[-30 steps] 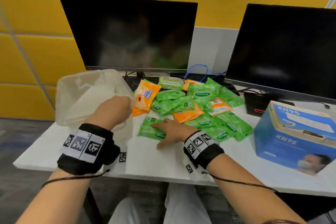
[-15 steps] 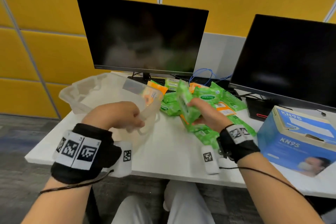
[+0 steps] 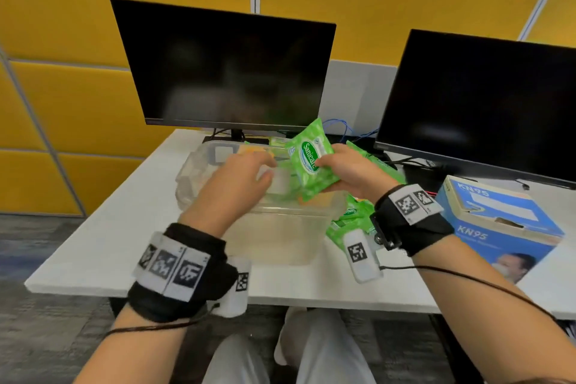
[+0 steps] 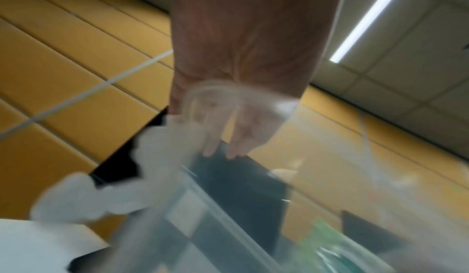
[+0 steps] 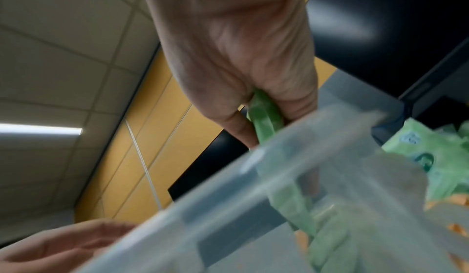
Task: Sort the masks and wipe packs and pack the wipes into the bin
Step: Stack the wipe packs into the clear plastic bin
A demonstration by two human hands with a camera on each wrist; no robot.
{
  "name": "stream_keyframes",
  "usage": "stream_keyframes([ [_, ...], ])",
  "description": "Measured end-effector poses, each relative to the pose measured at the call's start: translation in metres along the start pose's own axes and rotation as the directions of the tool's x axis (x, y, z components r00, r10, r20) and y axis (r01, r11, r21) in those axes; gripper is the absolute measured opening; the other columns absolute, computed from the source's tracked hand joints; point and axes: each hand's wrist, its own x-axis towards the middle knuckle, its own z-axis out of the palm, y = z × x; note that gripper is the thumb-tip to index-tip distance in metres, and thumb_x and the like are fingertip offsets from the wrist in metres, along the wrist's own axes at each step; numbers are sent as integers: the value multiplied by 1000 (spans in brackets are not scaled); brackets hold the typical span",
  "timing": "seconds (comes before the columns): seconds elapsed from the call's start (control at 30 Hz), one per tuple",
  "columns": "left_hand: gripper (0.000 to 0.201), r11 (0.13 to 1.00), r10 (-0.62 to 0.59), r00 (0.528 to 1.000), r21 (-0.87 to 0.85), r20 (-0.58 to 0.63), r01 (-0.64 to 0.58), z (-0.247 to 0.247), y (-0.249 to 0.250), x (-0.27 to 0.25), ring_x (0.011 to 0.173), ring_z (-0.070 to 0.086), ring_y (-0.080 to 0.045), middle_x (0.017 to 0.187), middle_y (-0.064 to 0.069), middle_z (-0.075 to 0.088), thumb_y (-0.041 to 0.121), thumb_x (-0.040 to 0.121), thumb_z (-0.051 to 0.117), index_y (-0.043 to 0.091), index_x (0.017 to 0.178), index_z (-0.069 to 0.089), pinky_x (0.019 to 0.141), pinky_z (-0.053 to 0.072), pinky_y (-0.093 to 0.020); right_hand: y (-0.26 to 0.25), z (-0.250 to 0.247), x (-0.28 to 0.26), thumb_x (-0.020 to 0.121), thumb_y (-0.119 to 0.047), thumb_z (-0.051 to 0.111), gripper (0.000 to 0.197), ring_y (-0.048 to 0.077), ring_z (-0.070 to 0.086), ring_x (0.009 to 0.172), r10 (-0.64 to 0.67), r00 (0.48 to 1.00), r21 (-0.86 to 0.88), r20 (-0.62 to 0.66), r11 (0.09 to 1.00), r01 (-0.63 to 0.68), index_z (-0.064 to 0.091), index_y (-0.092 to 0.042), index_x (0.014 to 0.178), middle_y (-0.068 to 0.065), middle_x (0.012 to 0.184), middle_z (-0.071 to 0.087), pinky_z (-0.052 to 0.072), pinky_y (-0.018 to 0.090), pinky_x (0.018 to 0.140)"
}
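A clear plastic bin (image 3: 280, 237) stands on the white table (image 3: 124, 227) in front of me. My right hand (image 3: 349, 171) grips a green Sanicare wipe pack (image 3: 311, 162) and holds it tilted above the bin's right side. The right wrist view shows that pack (image 5: 264, 117) pinched between thumb and fingers just over the bin's rim (image 5: 253, 187). My left hand (image 3: 237, 184) hovers over the bin with its fingers (image 4: 236, 137) straight, reaching toward the pack and holding nothing. Several green and orange wipe packs (image 3: 352, 215) lie right of the bin, partly hidden by my right wrist.
A blue KN95 mask box (image 3: 498, 221) sits at the table's right. Two dark monitors (image 3: 224, 72) (image 3: 480, 109) stand along the back, with cables between them. Yellow wall panels are behind. The table's left part is bare white surface.
My right hand picked a green pack off the pile and carried it left above the bin. My left hand brought the bin to the middle, let go of its rim and now hovers over it.
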Motion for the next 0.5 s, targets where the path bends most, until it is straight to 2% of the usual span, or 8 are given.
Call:
stream_keyframes([
  [0.07, 35, 984, -154, 978, 67, -142, 164, -21, -25, 1, 120, 52, -26, 133, -6, 56, 16, 94, 49, 18, 129, 55, 99, 41, -37, 1, -13, 3, 95, -8, 47, 20, 24, 68, 89, -24, 997, -186, -67, 982, 11, 50, -12, 114, 9, 108, 65, 60, 44, 74],
  [0.1, 40, 965, -231, 962, 90, -145, 245, -28, -35, 4, 123, 50, -28, 136, -9, 53, 17, 94, 50, 17, 134, 50, 99, 41, -39, -1, -16, 2, 94, -9, 47, 24, 24, 68, 91, -35, 996, -267, -83, 964, 12, 50, -13, 117, 9, 110, 65, 60, 44, 73],
  [0.17, 47, 935, -350, 936, 46, -44, 352, -30, -51, 16, 126, 46, -32, 140, -14, 48, 17, 94, 52, 13, 140, 42, 100, 39, -40, -9, -19, 2, 93, -10, 48, 25, 24, 69, 89, -38, 995, -344, -93, 939, 4, 51, -12, 117, 10, 109, 66, 60, 43, 71],
  [0.23, 51, 909, -394, 916, -113, 80, 401, -22, -63, 23, 126, 46, -31, 141, -14, 46, 15, 93, 53, 15, 142, 38, 99, 39, -38, -17, -16, 1, 93, -9, 51, 20, 24, 69, 86, -25, 997, -270, -73, 963, 4, 54, -8, 113, 11, 107, 67, 60, 38, 67],
  [0.27, 51, 896, -391, 912, -174, 124, 408, -15, -67, 24, 125, 46, -29, 142, -12, 45, 12, 93, 52, 19, 142, 38, 97, 39, -37, -22, -11, -1, 94, -7, 52, 19, 23, 69, 85, -6, 999, -147, -35, 989, 0, 56, -7, 112, 12, 107, 67, 60, 36, 64],
  [0.37, 54, 906, -366, 926, -195, 89, 376, 11, -71, 26, 121, 48, -29, 142, -11, 43, -1, 90, 42, 23, 138, 45, 90, 42, -34, -33, 10, -4, 95, 1, 48, 19, 24, 68, 85, 130, 977, 270, 167, 947, -173, 55, -5, 112, 15, 102, 67, 61, 39, 64],
  [0.43, 57, 905, -351, 936, -253, 12, 343, 22, -66, 31, 119, 49, -29, 137, -12, 47, -9, 85, 37, 20, 133, 51, 89, 43, -33, -35, 23, -4, 96, 4, 44, 17, 29, 66, 85, 251, 915, 253, 316, 907, -336, 51, -3, 110, 18, 98, 64, 59, 42, 66],
  [0.5, 58, 898, -343, 939, -296, -4, 327, 27, -65, 39, 113, 49, -25, 133, -12, 50, -11, 84, 34, 19, 129, 55, 81, 39, -28, -34, 31, 0, 97, 4, 41, 11, 31, 64, 85, 375, 847, 64, 376, 902, -428, 48, 0, 105, 21, 96, 61, 58, 41, 65],
])
